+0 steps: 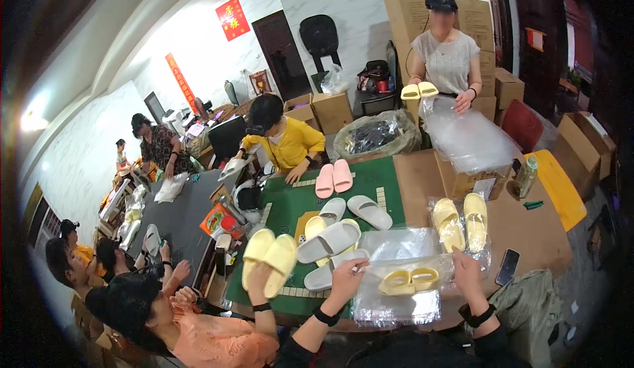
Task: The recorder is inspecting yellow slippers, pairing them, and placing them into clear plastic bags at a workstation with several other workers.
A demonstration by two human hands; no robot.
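A clear plastic bag is stretched between my two hands. My left hand pinches its left end, and my right hand grips the right end. Between them, a pair of pale yellow slippers shows with its openings toward me; whether it lies inside the bag or under the film, I cannot tell. Below is a stack of clear bags. Just beyond my right hand, bagged yellow slippers rest on the brown tabletop. Several loose grey slippers are heaped beyond my left hand.
Close on my left, a person in orange holds yellow slippers. Pink slippers stand on the green mat, near a person in yellow. A phone lies right of my right hand. Across the table, someone handles clear bags over a carton.
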